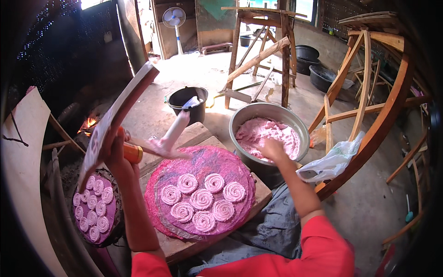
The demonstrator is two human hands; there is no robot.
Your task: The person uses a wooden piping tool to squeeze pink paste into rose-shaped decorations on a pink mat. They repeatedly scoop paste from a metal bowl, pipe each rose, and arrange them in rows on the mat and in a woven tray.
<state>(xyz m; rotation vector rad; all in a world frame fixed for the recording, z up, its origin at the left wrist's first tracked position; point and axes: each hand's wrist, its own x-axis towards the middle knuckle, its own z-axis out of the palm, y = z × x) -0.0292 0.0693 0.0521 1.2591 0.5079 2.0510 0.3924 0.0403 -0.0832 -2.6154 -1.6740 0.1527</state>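
Note:
My left hand point(117, 154) grips a raised wooden press point(108, 115) that has an orange cylinder point(133, 152) and a white, pink-smeared tube point(174, 131) beside it. My right hand point(272, 148) reaches into a grey basin point(235, 115) at the pink paste point(270, 131); its fingers are blurred. Between my arms, several piped pink swirls point(201, 198) lie on stacked round pink-purple mats point(207, 161) on a wooden board point(260, 194). More swirls on a purple round point(91, 207) sit at the left over a dark round support.
A small fire point(90, 123) burns behind the left round. A black bucket point(175, 106) stands ahead. A wooden trestle point(286, 55), curved wooden frames point(387, 120) with a plastic bag point(330, 161), dark tubs point(323, 78) and a standing fan point(175, 18) surround me. A pale board point(23, 171) leans at left.

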